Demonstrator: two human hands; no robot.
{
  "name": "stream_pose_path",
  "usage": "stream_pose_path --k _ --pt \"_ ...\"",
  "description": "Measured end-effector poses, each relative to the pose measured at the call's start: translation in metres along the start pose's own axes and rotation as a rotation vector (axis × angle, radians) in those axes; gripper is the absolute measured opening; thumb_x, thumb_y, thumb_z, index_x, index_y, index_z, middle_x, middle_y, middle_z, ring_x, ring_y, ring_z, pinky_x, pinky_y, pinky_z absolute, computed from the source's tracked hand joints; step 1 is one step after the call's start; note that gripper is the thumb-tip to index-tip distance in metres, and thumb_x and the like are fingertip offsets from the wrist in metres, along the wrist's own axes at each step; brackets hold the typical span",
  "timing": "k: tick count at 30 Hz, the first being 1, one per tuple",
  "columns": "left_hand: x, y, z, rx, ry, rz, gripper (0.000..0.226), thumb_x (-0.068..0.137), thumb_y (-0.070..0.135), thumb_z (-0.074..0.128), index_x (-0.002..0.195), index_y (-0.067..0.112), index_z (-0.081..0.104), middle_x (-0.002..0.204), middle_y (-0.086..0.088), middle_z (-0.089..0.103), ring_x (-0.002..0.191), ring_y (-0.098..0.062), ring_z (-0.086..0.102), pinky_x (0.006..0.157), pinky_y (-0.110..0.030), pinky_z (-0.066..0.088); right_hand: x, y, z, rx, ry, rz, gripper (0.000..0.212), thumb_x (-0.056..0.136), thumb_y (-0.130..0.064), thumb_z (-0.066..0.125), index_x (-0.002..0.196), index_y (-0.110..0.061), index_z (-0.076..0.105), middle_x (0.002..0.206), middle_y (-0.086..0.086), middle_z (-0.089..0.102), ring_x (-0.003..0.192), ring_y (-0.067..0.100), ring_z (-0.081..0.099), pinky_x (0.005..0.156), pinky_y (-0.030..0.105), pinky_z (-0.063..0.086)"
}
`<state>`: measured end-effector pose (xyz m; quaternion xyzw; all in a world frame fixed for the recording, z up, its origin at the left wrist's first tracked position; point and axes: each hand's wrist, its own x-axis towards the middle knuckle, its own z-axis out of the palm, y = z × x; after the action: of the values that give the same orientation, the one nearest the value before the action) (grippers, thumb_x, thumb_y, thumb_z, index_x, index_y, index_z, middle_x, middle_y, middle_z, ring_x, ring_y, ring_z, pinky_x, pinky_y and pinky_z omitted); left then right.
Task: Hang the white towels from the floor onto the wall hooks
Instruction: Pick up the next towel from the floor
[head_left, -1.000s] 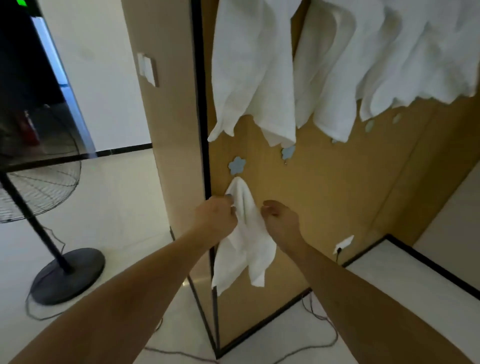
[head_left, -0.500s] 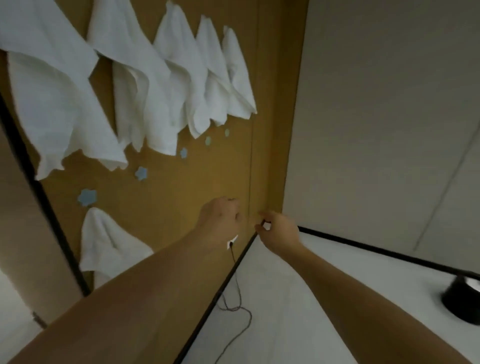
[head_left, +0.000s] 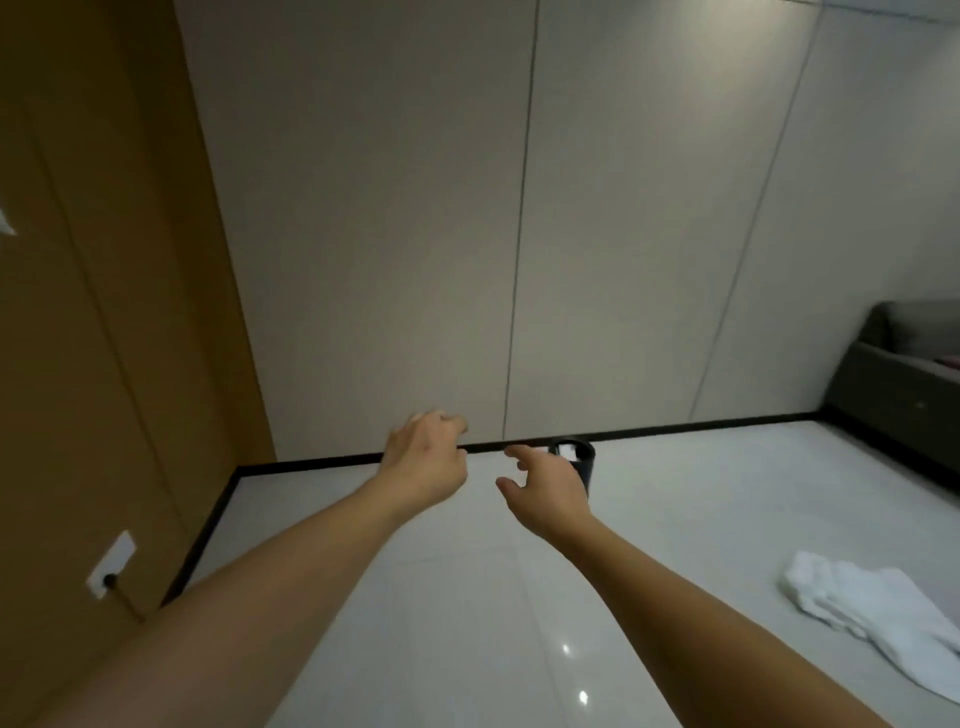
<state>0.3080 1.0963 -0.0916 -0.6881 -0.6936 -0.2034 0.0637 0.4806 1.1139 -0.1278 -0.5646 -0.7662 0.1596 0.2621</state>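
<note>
A crumpled white towel (head_left: 878, 608) lies on the glossy floor at the lower right. My left hand (head_left: 426, 460) and my right hand (head_left: 545, 480) are stretched out side by side in mid-air, both empty with loosely curled fingers. The towel is well to the right of and below my right hand. The wall hooks and the hung towels are out of view; only a white sliver (head_left: 6, 223) shows at the left edge on the wooden wall (head_left: 78, 364).
A black cylindrical bin (head_left: 576, 460) stands by the grey back wall, just behind my right hand. A dark sofa (head_left: 904, 389) fills the right side. A socket with a cable (head_left: 111, 569) sits low on the wooden wall. Pale tiled floor (head_left: 467, 649) spreads ahead.
My hands let go of the small towel hung on the lower hook. My view swung right, off the hook wall, onto the floor and the lying towel.
</note>
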Motion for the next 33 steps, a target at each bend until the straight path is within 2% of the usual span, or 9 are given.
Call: stream_pose_path --k 3,5,7,13,17,23,28,33 --pt "0.033 0.07 0.039 -0.049 -0.057 0.096 0.033 0.092 0.029 0.054 0.124 0.024 0.058 0.122 0.0 0.059 0.11 -0.023 0.054 0.091 -0.038 0.047 0.004 0.067 -0.035 -0.025 0.048 0.121 0.046 0.09 -0.038 0.061 0.135 -0.028 0.054 0.112 -0.002 0.069 0.102 0.017 0.063 0.088 0.035 0.054" --pt "0.054 0.113 0.063 -0.073 -0.088 0.186 0.036 0.091 0.03 0.055 0.127 0.025 0.057 0.123 0.001 0.059 0.112 -0.023 0.054 0.091 -0.039 0.046 0.007 0.109 -0.055 -0.033 0.084 0.208 0.04 0.09 -0.037 0.061 0.129 -0.028 0.057 0.113 -0.002 0.069 0.1 0.017 0.063 0.085 0.032 0.054" --pt "0.077 0.153 0.088 -0.099 -0.122 0.278 0.035 0.09 0.03 0.055 0.125 0.025 0.057 0.122 0.001 0.059 0.112 -0.024 0.054 0.09 -0.039 0.046 0.01 0.15 -0.072 -0.032 0.126 0.292 0.043 0.091 -0.036 0.062 0.132 -0.029 0.055 0.118 -0.002 0.068 0.1 0.017 0.064 0.082 0.029 0.052" --pt "0.162 0.259 0.166 -0.162 -0.205 0.496 0.04 0.091 0.032 0.051 0.131 0.025 0.05 0.126 0.0 0.057 0.114 -0.025 0.052 0.093 -0.041 0.045 0.04 0.265 -0.119 -0.076 0.215 0.512 0.05 0.091 -0.04 0.059 0.14 -0.029 0.049 0.129 -0.001 0.063 0.112 0.018 0.06 0.094 0.033 0.05" --pt "0.226 0.319 0.22 -0.221 -0.257 0.597 0.041 0.092 0.033 0.053 0.132 0.026 0.05 0.129 0.0 0.056 0.115 -0.024 0.051 0.093 -0.04 0.042 0.077 0.33 -0.141 -0.067 0.262 0.649 0.05 0.091 -0.037 0.059 0.139 -0.026 0.05 0.129 0.001 0.063 0.113 0.019 0.06 0.094 0.034 0.05" --pt "0.303 0.393 0.294 -0.242 -0.415 0.716 0.042 0.093 0.032 0.053 0.134 0.025 0.05 0.133 -0.001 0.054 0.118 -0.024 0.051 0.096 -0.038 0.043 0.126 0.414 -0.162 -0.033 0.299 0.846 0.049 0.09 -0.037 0.059 0.137 -0.025 0.052 0.121 0.0 0.066 0.11 0.018 0.061 0.089 0.032 0.049" --pt "0.348 0.448 0.353 -0.227 -0.538 0.812 0.043 0.093 0.031 0.051 0.135 0.024 0.049 0.134 -0.002 0.052 0.119 -0.024 0.048 0.096 -0.037 0.042 0.145 0.486 -0.168 0.016 0.302 0.989 0.048 0.088 -0.036 0.06 0.135 -0.025 0.055 0.125 -0.002 0.064 0.115 0.017 0.059 0.087 0.028 0.045" --pt "0.383 0.523 0.416 -0.191 -0.595 0.908 0.042 0.093 0.031 0.052 0.134 0.023 0.05 0.131 -0.002 0.052 0.118 -0.024 0.049 0.095 -0.036 0.042 0.155 0.578 -0.178 0.059 0.301 1.111 0.044 0.088 -0.037 0.062 0.13 -0.023 0.061 0.119 -0.003 0.067 0.111 0.015 0.06 0.084 0.024 0.043"
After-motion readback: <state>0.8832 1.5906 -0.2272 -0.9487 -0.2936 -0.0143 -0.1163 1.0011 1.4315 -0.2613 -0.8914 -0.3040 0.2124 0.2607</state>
